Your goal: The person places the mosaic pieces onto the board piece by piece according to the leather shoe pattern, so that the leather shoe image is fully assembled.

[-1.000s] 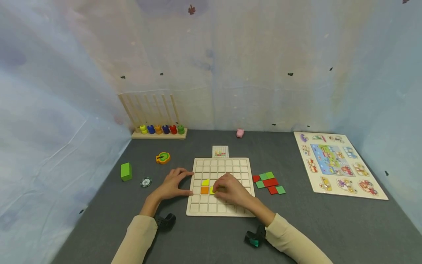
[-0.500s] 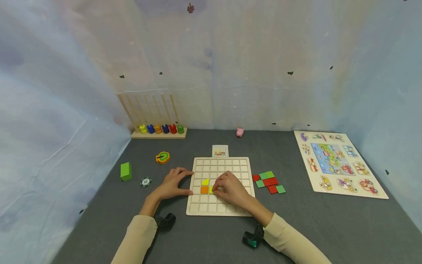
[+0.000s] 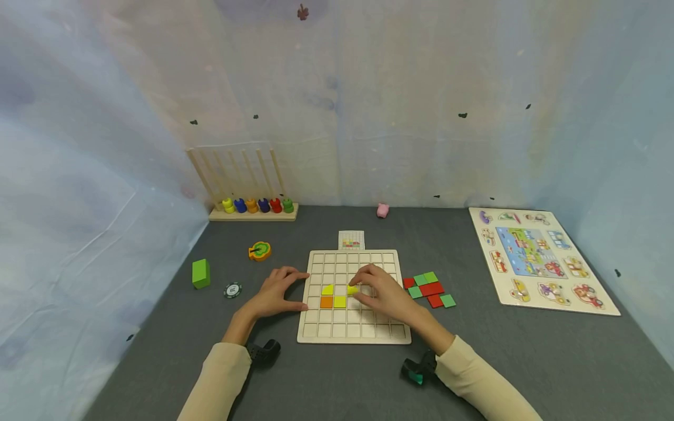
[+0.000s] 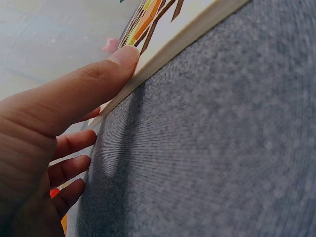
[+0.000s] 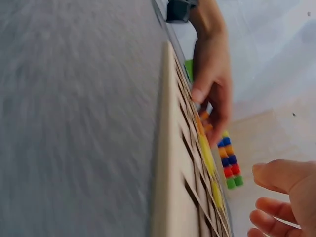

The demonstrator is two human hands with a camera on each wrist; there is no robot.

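A pale wooden grid board (image 3: pixel 326 334) lies in the middle of the table. Set in its cells are an orange tile (image 3: pixel 326 302) and yellow pieces, including a yellow square tile (image 3: pixel 339 302) and a yellow piece (image 3: pixel 352 290) partly behind the right fingertips. My left hand (image 3: pixel 275 295) rests at the board's left edge, thumb touching the rim in the left wrist view and fingers spread. Over the board's right half hovers my right hand (image 3: pixel 387 295). In the right wrist view, its thumb and fingers (image 5: pixel 274 210) are apart, with nothing between them.
Red and green tiles (image 3: pixel 432 289) lie right of the board, and a pattern card (image 3: pixel 351 240) touches its far edge. Around these are a picture puzzle (image 3: pixel 489 286), peg stacker (image 3: pixel 253 216), pink pig (image 3: pixel 382 210), tree piece (image 3: pixel 260 251), green block (image 3: pixel 200 274) and poker chip (image 3: pixel 233 290).
My right hand has come away from the yellow square tile and shifted right and slightly farther from me, uncovering it and another yellow piece. My left hand has stayed at the board's edge.
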